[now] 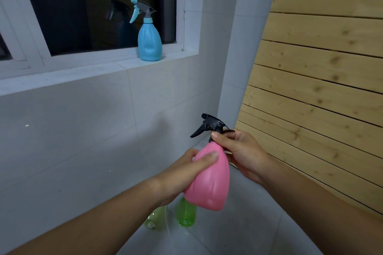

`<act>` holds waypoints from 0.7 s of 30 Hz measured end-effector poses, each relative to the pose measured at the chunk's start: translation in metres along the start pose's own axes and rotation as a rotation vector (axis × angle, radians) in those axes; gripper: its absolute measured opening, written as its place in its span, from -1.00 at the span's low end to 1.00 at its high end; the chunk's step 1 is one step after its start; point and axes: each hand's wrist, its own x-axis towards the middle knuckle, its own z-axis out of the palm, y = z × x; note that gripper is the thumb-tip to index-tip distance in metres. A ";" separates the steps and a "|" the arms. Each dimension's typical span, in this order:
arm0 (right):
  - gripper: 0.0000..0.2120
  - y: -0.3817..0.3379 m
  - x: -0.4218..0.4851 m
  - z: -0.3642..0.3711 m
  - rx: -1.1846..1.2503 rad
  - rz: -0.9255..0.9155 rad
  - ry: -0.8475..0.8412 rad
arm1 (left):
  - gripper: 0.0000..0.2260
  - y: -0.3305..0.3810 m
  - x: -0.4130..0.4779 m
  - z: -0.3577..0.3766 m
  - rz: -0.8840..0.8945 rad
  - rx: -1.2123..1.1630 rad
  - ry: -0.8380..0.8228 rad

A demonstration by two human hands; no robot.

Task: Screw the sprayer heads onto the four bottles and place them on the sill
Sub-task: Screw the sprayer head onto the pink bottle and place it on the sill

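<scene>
Pink bottle (pixel 209 182), black sprayer head (pixel 209 125)

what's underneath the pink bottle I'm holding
Below the pink bottle, on the pale tiled floor, sit two green bottles, one darker, one paler. Your left hand and the bottle cover their upper parts.

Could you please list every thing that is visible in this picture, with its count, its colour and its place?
blue bottle: 1, light blue with a grey and blue sprayer head, upright on the sill.
pink bottle: 1, pink, held in the air by both hands.
black sprayer head: 1, black, on the pink bottle's neck.
green bottles: 2, one bright green, one paler, low on the floor below the hands.
window: 1, white frame, dark glass, above the sill.
wooden slats: light wood, on the right.
left hand: around the pink bottle's body.
right hand: at the bottle's neck.
</scene>
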 end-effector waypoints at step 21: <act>-0.80 0.000 0.002 -0.007 0.011 0.013 -0.026 | -0.36 0.006 -0.004 -0.004 -0.088 -0.182 -0.109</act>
